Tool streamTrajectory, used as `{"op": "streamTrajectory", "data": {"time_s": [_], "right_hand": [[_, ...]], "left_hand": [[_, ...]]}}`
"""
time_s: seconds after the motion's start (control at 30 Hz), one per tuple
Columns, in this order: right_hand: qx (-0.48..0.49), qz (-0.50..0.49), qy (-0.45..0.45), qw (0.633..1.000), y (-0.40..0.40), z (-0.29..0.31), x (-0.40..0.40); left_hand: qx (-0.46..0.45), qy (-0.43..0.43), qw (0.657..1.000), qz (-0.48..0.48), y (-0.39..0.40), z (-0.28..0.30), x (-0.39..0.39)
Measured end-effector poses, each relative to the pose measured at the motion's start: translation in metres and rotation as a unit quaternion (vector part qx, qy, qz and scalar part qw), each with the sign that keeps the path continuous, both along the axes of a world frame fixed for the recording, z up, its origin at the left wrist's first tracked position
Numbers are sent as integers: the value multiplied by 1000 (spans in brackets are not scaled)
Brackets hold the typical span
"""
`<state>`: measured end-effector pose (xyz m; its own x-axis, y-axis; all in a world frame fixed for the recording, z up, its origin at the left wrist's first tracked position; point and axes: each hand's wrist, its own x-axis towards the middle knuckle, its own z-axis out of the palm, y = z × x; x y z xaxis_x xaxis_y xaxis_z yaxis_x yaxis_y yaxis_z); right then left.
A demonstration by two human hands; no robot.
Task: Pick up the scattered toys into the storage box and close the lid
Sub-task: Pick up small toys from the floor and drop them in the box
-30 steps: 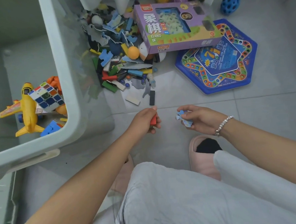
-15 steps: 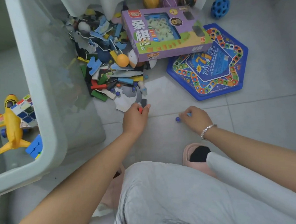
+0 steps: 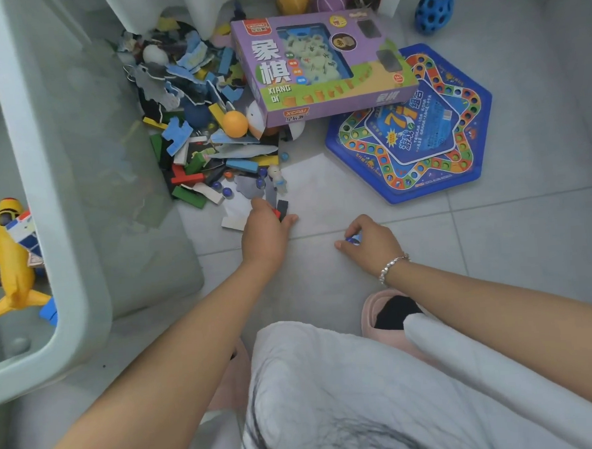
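Storage box: the pale translucent storage box [image 3: 64, 216] stands open at the far left, its rounded rim curving along the lower left corner.
Inside the box: a yellow toy plane [image 3: 10, 270] lies on the bottom, with a multicoloured puzzle cube [image 3: 24, 231] against it and a blue block [image 3: 49, 311] near its tail.
Toy pile: the scattered toys [image 3: 200, 133] lie heaped on the floor just right of the box wall; they include foam puzzle pieces, coloured wooden blocks, an orange ball [image 3: 235, 123] and dark marbles.
Left hand: the left hand [image 3: 266, 231] reaches to the near edge of the pile with its fingers curled over a small red piece [image 3: 277, 212], beside a dark block [image 3: 282, 208]; I cannot tell whether it also grips the dark one.
Right hand: the right hand [image 3: 371, 242] is low over the floor, near the left hand but apart from it, with fingers bent around a small blue marble [image 3: 351, 240]; a beaded bracelet [image 3: 391, 265] circles the wrist.
Chess box: a purple chess box [image 3: 320, 68] lies flat beyond the hands, touching the pile on its left side.
Game board: a blue hexagonal game board [image 3: 416, 128] lies on the floor, its upper left edge under the chess box.
Holed ball: a blue holed ball [image 3: 433, 11] sits at the top right, well apart from the board.
Foreground: grey-clad knees and a pink slipper [image 3: 392, 317] fill the bottom.
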<state>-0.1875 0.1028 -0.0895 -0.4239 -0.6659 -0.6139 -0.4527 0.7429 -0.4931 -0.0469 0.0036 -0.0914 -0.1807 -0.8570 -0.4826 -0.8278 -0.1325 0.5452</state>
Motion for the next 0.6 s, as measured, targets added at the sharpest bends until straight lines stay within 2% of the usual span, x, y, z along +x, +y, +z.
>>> {"op": "streamTrajectory", "data": {"time_s": [0.13,0.27,0.53,0.6], "right_hand": [[14,-95,-110,989,-3,5,1],[51,-117,-225,966,-12,13,6],[51,-97,-272,956,-44,21,26],[42,-82,-266,959,-49,21,31]], "left_hand": [[-7,-52,996,-75,-2,1,3],[0,20,1000,-22,5,5,11],[90,136,981,107,-3,10,33],[84,149,977,124,-6,9,39]]}}
